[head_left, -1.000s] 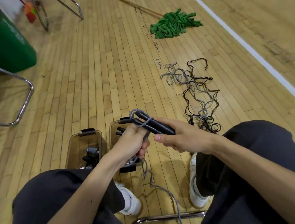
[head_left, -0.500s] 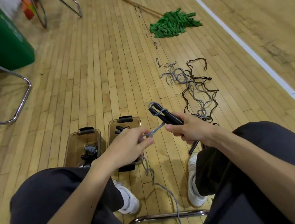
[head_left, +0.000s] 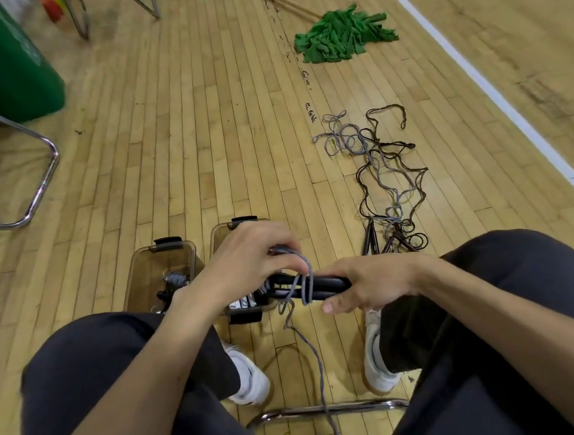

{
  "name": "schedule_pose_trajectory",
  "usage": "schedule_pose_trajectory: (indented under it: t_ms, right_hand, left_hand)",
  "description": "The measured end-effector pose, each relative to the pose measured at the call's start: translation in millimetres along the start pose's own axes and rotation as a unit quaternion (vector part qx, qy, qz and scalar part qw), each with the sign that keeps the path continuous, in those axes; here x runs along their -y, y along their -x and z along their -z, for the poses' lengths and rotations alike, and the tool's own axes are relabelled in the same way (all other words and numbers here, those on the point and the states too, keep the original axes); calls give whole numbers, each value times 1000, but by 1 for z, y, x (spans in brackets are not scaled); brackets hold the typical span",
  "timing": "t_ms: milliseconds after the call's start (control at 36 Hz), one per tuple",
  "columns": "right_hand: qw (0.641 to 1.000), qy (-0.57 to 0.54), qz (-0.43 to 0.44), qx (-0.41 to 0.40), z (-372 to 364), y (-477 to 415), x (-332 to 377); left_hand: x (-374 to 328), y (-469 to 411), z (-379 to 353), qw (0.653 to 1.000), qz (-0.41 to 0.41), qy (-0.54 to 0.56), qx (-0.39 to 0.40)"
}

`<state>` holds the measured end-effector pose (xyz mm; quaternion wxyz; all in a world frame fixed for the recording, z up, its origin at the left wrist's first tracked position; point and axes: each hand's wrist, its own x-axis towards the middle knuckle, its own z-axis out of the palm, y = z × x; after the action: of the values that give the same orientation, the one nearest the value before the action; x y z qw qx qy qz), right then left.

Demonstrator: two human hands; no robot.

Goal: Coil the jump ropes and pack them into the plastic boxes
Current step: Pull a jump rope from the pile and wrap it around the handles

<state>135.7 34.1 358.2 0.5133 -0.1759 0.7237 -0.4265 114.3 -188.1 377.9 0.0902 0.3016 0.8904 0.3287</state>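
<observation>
A wood gym floor [head_left: 204, 138] fills the head view, with a green mop [head_left: 340, 38] far beyond the fingers and a pile [head_left: 389, 181] of uncoiled ropes lying past the right hand's knuckles. The right hand [head_left: 366, 283] has its fingers curled round a pair of black handles [head_left: 325, 284], whose free ends point toward the left hand. The left hand [head_left: 247, 258] pinches the grey rope [head_left: 310, 346] between curled fingertips just above the handles, and a few loose turns sit round them between the two hands. The boxes [head_left: 145, 262] stand beneath and beyond the left fingers; one holds a packed rope, while the other is mostly hidden by the hand. The likely trouble is slack. The turns look loose and lie near the free ends, so a lapse in tension could let them slide off. The long tail drops from the fingers between the shoes and across the chair bar [head_left: 328, 409], where it may snag and jerk the wrap undone.
</observation>
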Motion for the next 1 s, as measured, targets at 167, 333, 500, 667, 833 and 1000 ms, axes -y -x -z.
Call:
schedule_pose_trajectory:
  t_ms: [167, 333, 500, 667, 833, 1000]
  right_hand:
    - [992, -76, 95, 42, -2, 13, 8]
    - [974, -142, 173, 20, -1, 23, 17]
    - [964, -197, 162, -81, 6, 29, 16]
    - [942, -270, 101, -169, 15, 29, 13]
    - [947, -238, 48, -212, 15, 24, 9]
    - [948, -195, 3, -252, 13, 13, 6]
  left_hand:
    - [-4, -6, 10, 955, 96, 274, 61]
    - [-8, -6, 3, 897, 122, 414, 96]
    - [-17, -9, -8, 858, 217, 462, 65]
    - [-17, -11, -18, 914, 226, 332, 58]
    - [-7, -2, -24, 987, 143, 76, 14]
    - [-14, 0, -25, 994, 89, -51, 33]
